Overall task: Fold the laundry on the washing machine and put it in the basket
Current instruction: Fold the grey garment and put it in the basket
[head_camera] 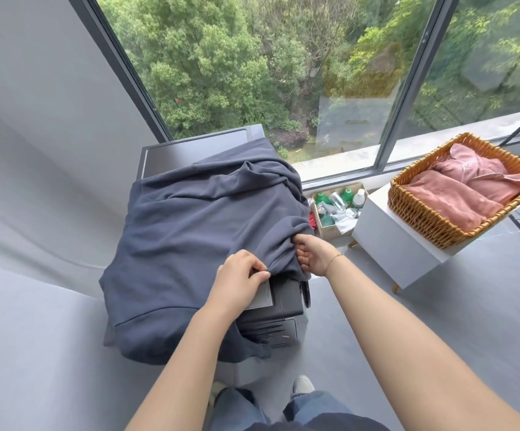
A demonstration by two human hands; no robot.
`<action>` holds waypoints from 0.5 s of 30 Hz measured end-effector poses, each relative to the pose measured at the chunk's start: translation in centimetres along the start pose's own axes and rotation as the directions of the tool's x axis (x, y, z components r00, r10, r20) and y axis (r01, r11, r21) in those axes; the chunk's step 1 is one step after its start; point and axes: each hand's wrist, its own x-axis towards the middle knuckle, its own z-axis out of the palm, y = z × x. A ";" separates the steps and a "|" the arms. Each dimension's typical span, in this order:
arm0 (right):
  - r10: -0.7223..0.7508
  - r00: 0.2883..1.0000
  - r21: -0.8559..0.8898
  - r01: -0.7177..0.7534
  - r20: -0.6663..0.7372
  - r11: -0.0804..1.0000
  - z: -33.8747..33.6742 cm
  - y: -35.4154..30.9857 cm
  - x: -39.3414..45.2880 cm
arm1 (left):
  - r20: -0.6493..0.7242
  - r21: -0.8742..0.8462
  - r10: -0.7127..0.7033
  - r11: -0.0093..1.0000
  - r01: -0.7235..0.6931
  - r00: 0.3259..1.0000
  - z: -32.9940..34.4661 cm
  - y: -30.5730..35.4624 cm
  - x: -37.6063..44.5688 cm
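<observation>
A dark blue garment (190,244) was draped over the washing machine (271,309). Its bunched near-right edge was pinched by the left hand (240,278) and gripped by the right hand (314,255). Folded pink clothes (467,188) lay in the wicker basket (423,216), far right.

We've got a plain slate-blue garment (190,244) over the dark grey washing machine (196,147), pink folded clothes (464,188) in a honey-brown wicker basket (420,213), on a white stand (389,244).
</observation>
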 end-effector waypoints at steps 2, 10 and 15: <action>-0.020 1.000 0.038 0.021 -0.020 0.999 0.2 0.0 -0.5 | 0.006 0.040 -0.010 0.999 0.009 1.000 0.1 -0.1 -0.4; -0.313 0.829 0.387 0.507 -0.463 0.770 0.4 0.6 -7.0 | 0.017 0.017 0.067 0.998 -0.068 0.998 -0.6 -0.1 -1.6; -0.032 0.914 0.692 0.329 -0.404 0.643 -2.1 6.9 -8.1 | 0.079 0.040 0.165 0.985 -0.168 0.983 1.4 -0.2 -3.4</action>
